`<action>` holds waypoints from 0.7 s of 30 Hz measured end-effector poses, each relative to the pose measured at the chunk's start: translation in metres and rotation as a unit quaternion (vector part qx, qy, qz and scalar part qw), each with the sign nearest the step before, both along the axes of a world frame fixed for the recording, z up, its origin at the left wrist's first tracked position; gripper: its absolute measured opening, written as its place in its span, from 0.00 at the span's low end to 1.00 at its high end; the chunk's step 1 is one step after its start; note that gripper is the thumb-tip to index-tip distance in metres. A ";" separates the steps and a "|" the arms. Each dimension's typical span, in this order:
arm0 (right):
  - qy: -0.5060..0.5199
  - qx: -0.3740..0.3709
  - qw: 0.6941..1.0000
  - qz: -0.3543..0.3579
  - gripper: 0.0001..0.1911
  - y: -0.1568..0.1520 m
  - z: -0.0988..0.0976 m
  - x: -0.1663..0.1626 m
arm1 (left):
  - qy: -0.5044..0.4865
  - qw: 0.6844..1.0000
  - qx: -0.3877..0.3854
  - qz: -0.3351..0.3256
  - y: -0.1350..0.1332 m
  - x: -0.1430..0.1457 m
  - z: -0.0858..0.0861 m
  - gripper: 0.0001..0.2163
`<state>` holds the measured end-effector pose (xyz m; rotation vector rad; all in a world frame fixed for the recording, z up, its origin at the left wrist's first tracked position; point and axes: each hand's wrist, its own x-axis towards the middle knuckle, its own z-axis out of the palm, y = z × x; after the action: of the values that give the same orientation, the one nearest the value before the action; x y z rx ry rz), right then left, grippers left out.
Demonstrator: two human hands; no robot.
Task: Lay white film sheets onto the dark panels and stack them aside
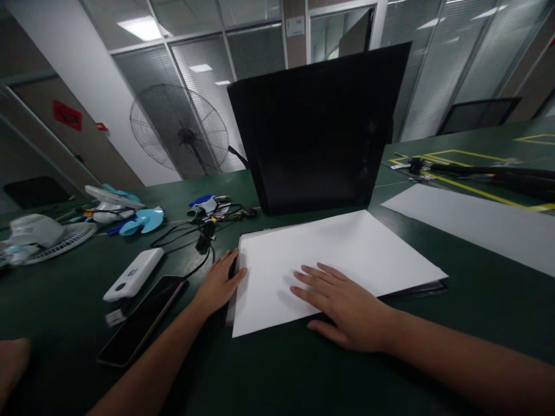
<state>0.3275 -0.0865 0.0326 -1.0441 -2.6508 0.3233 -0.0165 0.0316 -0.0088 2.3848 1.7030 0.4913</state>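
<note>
Overlying a smooth, probably paper sheet point(342, 245) is the right hand point(347, 310).

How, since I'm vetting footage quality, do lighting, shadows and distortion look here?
Head view: dim, with bright light patches on the tall glass partition; head view: soft shadows beside the bare right hand on the flat white paper sheet; head view: apparent wide-angle stretch, the white column leaning; head view: the black rectangular panel shows little detail.

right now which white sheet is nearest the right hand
The white rectangular paper sheet partly under the right hand; the other white sheet lies apart, at the picture's right edge.
</note>
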 end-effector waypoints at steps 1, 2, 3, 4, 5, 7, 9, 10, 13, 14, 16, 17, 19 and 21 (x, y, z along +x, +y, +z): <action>-0.007 -0.006 1.000 -0.018 0.37 0.002 -0.001 0.003 | -0.002 1.000 0.000 0.001 0.000 0.000 0.000 0.32; -0.014 -0.014 0.999 -0.029 0.36 0.004 -0.002 0.005 | -0.003 1.000 0.000 0.002 0.000 0.000 0.001 0.31; -0.021 -0.021 0.999 -0.036 0.35 0.006 -0.004 0.007 | -0.004 1.000 -0.001 0.003 0.000 0.001 0.002 0.31; -0.027 -0.026 0.999 -0.038 0.33 0.008 -0.005 0.008 | -0.005 1.000 -0.002 0.004 -0.001 0.001 0.003 0.30; -0.031 -0.031 0.998 -0.040 0.32 0.008 -0.006 0.009 | -0.006 1.000 -0.003 0.005 -0.001 0.002 0.005 0.30; -0.034 -0.040 0.998 -0.046 0.31 0.008 -0.007 0.008 | -0.006 1.000 -0.009 0.004 -0.003 0.004 0.007 0.30; -0.034 -0.050 0.997 -0.050 0.32 0.006 -0.005 0.005 | -0.001 1.000 -0.016 0.000 -0.003 0.004 0.008 0.32; -0.032 -0.057 0.997 -0.048 0.33 0.006 -0.004 0.004 | 0.003 1.000 -0.018 -0.004 -0.004 0.004 0.008 0.33; -0.017 -0.074 0.997 -0.032 0.35 0.014 0.002 0.010 | 0.010 1.000 -0.019 -0.017 -0.003 0.001 0.005 0.35; -0.010 -0.067 0.997 -0.042 0.34 0.020 0.004 0.018 | 0.011 1.000 -0.017 -0.019 -0.002 0.000 0.004 0.34; -0.011 -0.010 0.992 -0.124 0.31 0.038 0.007 0.045 | 0.010 1.000 -0.014 -0.020 -0.002 -0.001 0.002 0.33; -0.017 0.031 0.982 -0.186 0.30 0.048 0.008 0.065 | 0.010 1.000 -0.014 -0.018 -0.001 -0.001 0.002 0.33; -0.043 0.099 0.939 -0.326 0.30 0.068 0.006 0.114 | 0.011 1.000 -0.015 -0.015 -0.002 -0.001 0.002 0.32; -0.050 0.123 0.897 -0.422 0.33 0.080 0.003 0.168 | 0.010 1.000 -0.017 -0.012 -0.002 0.000 0.004 0.32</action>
<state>0.4957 -0.0062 0.0356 -1.9874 -1.9619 -0.2499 -0.0160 0.0292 -0.0050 2.3915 1.6742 0.4334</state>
